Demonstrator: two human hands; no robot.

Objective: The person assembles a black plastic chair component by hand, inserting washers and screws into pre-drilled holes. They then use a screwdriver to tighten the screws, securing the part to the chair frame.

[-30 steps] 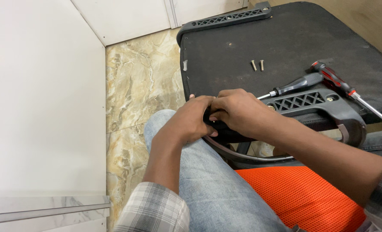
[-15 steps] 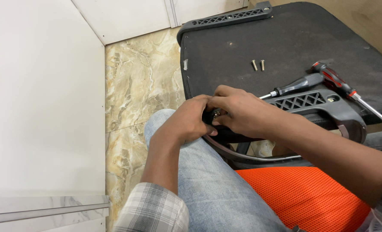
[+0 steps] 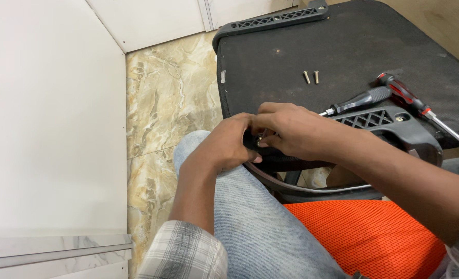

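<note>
Working close together over a raised knee in blue jeans [image 3: 250, 217], both hands meet at one small spot. Left hand [image 3: 228, 145] curled, fingers bent inward and pressed against a black plastic part [image 3: 286, 159], thumb tip just beside a small metal fitting [image 3: 259, 140]. Right hand [image 3: 291, 129] arched over the same part from the other side, fingertips pinching at that fitting, touching the left hand's fingers. Cannot tell exactly what the fitting is; mostly hidden between the fingers.

Black plastic part held just above the knee, at the near edge of a black upholstered seat pad [image 3: 353, 46] lying flat on the floor. Curved black frame [image 3: 312, 190] running below the hands, continuing to a black armrest piece with lattice cut-outs [image 3: 374, 120] just behind the right wrist.

On the seat pad, well apart from the hands: two small screws [image 3: 311, 77] side by side, upright in the view. Nearer the armrest, a black-handled screwdriver [image 3: 361, 99] and a red-and-black screwdriver [image 3: 410, 101], handles touching or nearly so, shaft of the second pointing off to the right.

Orange mesh panel [image 3: 369, 237] under the right forearm. Plaid sleeve [image 3: 183, 253] at the left arm. Marbled floor tiles [image 3: 162, 103] left of the seat pad, white wall panel [image 3: 48, 129] beyond.
</note>
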